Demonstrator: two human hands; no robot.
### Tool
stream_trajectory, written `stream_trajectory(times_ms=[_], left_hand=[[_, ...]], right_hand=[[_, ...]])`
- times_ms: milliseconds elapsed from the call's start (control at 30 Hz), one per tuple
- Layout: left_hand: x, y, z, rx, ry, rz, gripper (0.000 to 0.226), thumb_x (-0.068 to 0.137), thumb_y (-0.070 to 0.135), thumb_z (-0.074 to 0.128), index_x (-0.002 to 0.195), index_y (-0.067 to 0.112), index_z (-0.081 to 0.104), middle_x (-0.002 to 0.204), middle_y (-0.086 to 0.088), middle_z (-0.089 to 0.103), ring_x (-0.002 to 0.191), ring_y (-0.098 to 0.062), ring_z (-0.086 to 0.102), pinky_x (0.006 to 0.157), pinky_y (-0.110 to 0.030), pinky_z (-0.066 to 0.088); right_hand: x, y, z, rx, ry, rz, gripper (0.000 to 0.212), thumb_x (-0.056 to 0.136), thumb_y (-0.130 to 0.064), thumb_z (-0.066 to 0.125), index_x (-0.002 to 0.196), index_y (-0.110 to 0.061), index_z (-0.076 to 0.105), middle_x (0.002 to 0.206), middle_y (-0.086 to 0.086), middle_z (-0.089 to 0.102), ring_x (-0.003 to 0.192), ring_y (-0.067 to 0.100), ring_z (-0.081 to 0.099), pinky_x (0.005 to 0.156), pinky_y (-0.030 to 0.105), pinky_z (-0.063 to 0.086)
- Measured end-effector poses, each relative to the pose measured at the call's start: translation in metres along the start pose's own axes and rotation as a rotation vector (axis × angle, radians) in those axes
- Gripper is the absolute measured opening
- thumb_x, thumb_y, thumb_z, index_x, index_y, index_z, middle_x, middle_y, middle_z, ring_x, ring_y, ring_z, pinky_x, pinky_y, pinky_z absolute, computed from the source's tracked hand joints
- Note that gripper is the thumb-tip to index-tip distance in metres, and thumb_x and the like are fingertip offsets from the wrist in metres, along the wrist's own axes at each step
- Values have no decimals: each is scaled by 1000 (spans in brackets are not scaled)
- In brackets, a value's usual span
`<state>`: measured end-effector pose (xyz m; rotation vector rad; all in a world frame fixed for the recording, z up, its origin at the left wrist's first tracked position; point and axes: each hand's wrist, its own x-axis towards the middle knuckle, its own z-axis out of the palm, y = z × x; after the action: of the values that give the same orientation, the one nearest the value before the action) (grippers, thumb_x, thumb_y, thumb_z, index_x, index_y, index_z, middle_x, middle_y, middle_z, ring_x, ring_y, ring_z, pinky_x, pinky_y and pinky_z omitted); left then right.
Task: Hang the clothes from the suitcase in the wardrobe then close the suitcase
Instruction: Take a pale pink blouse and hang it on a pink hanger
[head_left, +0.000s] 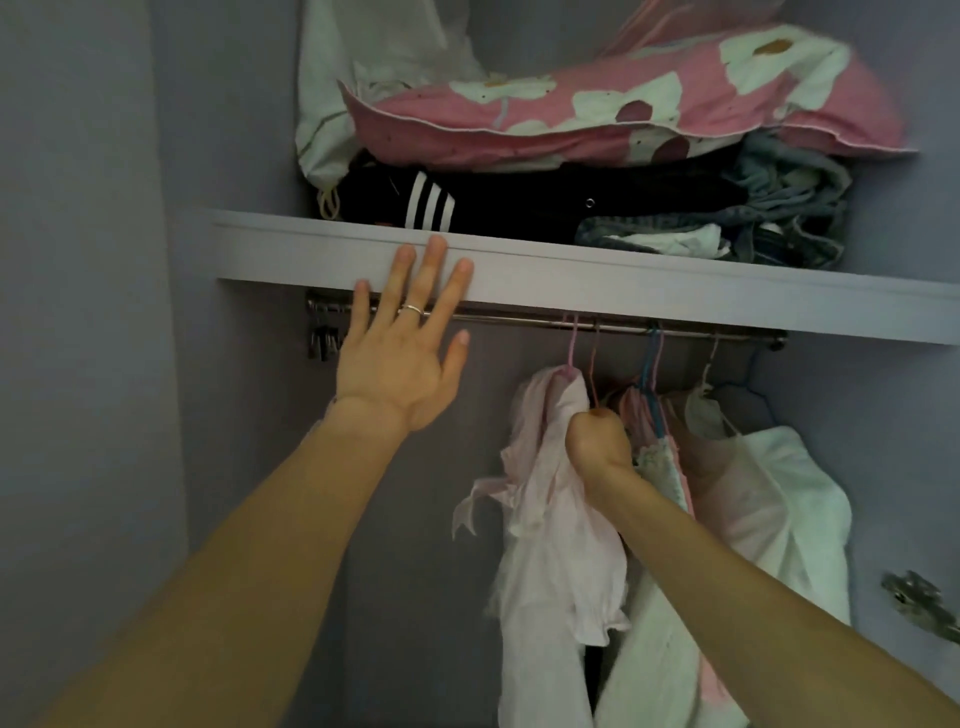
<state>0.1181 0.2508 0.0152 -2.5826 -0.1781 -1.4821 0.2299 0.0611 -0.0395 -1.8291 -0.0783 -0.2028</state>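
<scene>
**pal:** so what are your hands doing on the feed right now?

**me:** From my head cam, the left hand (400, 358) is up and wide open, fingers straight and spread. The tips lie against the front edge of the shelf (649, 283) in the wardrobe (415, 545), and it's got hold of nothing. There's a thin ring (412, 310) on one finger. The right hand (597, 441) is lower and off to the right, balled into a fist round a bunch of the pale pink top (550, 530), just below its shoulder.

**pal:** and the clothes, where are they?

**me:** On the rail (509, 318) just under the shelf, all bunched toward the right end. The pale pink top hangs on a pink hanger (573, 343), leftmost of the lot. Touching it on the right is a pink piece with lacy trim (654, 457) by a blue hanger (648, 364), then a white garment (795, 499) furthest right. At the rail's far left end there's a cluster of metal clips (323, 338), just left of my left hand.

**pal:** what's up on the shelf?

**me:** Folded stuff: a black piece with white stripes (431, 208), some grey-blue denim (789, 208) on the right, and a pink flowered pillow (623, 114) lying on top of both. It's pretty dim in there, so I can't tell much finer than that.
</scene>
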Motion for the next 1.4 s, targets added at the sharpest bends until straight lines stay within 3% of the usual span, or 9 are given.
stream_trajectory(times_ms=[133, 367, 533, 667, 800, 967, 1100, 1267, 1400], left_hand=[[0, 0, 8, -10, 45, -8, 70, 101, 43, 32, 158, 34, -8, 165, 5, -19, 152, -21, -15, 122, -56, 2], [-2, 1, 7, -15, 19, -26, 74, 99, 42, 38, 158, 32, -6, 165, 4, -17, 152, -22, -14, 122, -57, 3], [-2, 7, -7, -22, -94, -60, 78, 99, 41, 42, 158, 30, -6, 166, 1, -17, 152, -24, -14, 121, -58, 5], [-3, 11, -25, 19, -195, -74, 81, 97, 41, 44, 158, 29, -7, 165, 1, -17, 152, -25, -13, 120, -61, 8], [1, 22, -37, 51, -284, -134, 81, 98, 45, 38, 156, 31, -18, 162, 4, -28, 151, -23, -19, 120, -61, 1], [3, 30, -50, 104, -364, -157, 85, 98, 45, 37, 152, 31, -27, 157, 4, -38, 150, -24, -23, 120, -61, -2], [8, 48, -67, 83, -517, -243, 95, 94, 38, 47, 152, 27, -27, 156, 0, -40, 151, -28, -20, 120, -60, -1], [5, 88, -107, -90, -764, -209, 77, 95, 31, 49, 158, 31, 3, 167, -1, -7, 153, -23, -1, 122, -55, 8], [-15, 121, -146, -234, -835, -148, 67, 95, 30, 50, 155, 31, 21, 164, -5, 18, 150, -26, 18, 120, -51, 19]], right_hand=[[33, -14, 17, 30, 8, -5, 46, 101, -34, 38, 133, -4, 55, 124, 19, 60, 108, 38, 59, 95, 44, 51], [44, 13, 43, -82, -126, 115, 49, 100, -18, 38, 146, -2, 36, 137, 20, 51, 118, 38, 54, 100, 43, 48], [39, 13, 16, -380, -153, 95, 43, 103, -20, 39, 140, 3, 40, 138, 21, 50, 122, 36, 52, 90, 34, 43], [46, 4, -20, -591, -86, 155, 48, 102, -23, 44, 142, 3, 41, 147, 21, 44, 133, 35, 45, 105, 39, 39], [54, 3, -38, -587, -41, 222, 54, 97, -24, 51, 143, 2, 39, 150, 22, 39, 138, 35, 36, 112, 47, 34], [43, 6, -45, -468, -237, 216, 47, 99, -15, 47, 143, 2, 41, 141, 22, 49, 123, 37, 53, 99, 38, 48], [7, -1, -64, -465, -271, 188, 63, 95, -21, 54, 148, -1, 27, 144, 21, 45, 124, 37, 52, 95, 35, 48], [-38, -44, -127, -527, -373, -48, 52, 94, -25, 55, 143, -11, 41, 138, 14, 52, 123, 30, 53, 88, 27, 44], [-92, -75, -197, -624, -319, -257, 40, 95, -31, 54, 134, -20, 53, 125, 7, 62, 115, 27, 58, 86, 27, 45]])
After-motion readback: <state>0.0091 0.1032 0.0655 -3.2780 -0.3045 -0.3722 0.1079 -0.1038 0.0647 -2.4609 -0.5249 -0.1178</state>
